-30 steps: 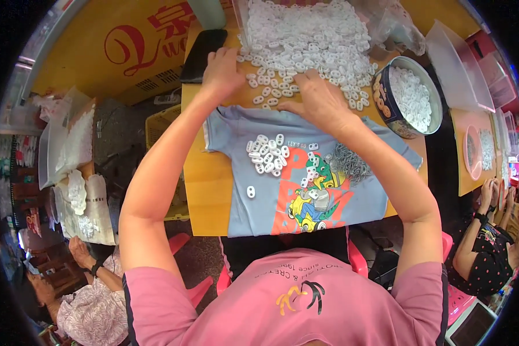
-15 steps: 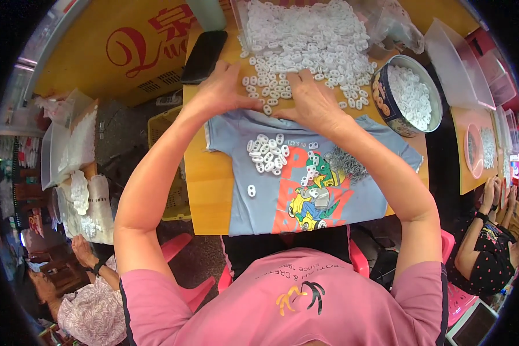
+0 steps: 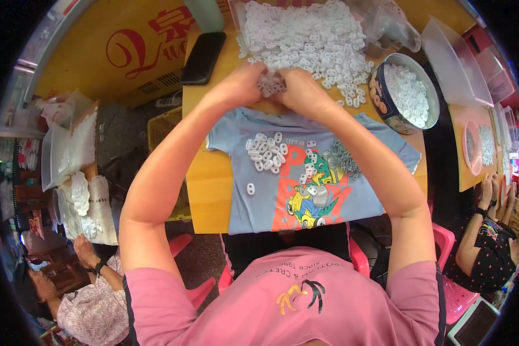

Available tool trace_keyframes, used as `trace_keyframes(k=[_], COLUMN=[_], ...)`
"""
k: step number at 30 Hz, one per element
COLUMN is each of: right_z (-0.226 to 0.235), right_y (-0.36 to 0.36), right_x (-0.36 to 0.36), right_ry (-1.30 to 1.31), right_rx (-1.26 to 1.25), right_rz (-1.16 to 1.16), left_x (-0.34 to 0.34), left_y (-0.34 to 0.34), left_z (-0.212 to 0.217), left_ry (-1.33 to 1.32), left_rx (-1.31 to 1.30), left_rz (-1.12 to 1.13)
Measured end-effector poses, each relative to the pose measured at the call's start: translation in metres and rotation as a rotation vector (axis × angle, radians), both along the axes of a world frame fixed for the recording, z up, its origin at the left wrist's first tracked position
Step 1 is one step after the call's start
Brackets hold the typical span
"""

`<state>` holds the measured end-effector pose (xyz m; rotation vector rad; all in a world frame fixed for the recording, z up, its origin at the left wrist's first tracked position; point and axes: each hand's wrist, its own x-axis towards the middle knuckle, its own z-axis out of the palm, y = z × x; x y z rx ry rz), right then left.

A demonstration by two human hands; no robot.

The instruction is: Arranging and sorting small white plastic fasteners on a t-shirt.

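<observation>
At twelve o'clock, left hand [image 3: 242, 85] and right hand [image 3: 301, 92], fingers cupping white oval plastic pieces [image 3: 271, 84], may spill some by parting.

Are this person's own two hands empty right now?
No, the left hand and right hand together hold a cluster of small white pieces near the upper edge of the blue shirt.
</observation>
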<state>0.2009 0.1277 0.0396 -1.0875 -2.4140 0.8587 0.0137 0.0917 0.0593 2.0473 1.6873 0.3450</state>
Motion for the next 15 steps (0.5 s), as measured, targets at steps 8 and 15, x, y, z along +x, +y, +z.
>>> trace_keyframes(k=[8, 15], right_z=[-0.011, 0.004], right_y=[0.006, -0.009], right_x=[-0.012, -0.021], right_ry=[0.281, 0.511], right_rx=[-0.582, -0.922], right_rz=[-0.129, -0.366], left_x=[0.006, 0.020], left_y=[0.010, 0.005], left_z=[-0.004, 0.011], left_ry=[-0.543, -0.655], left_rx=[-0.360, -0.359], left_rz=[0.224, 0.230])
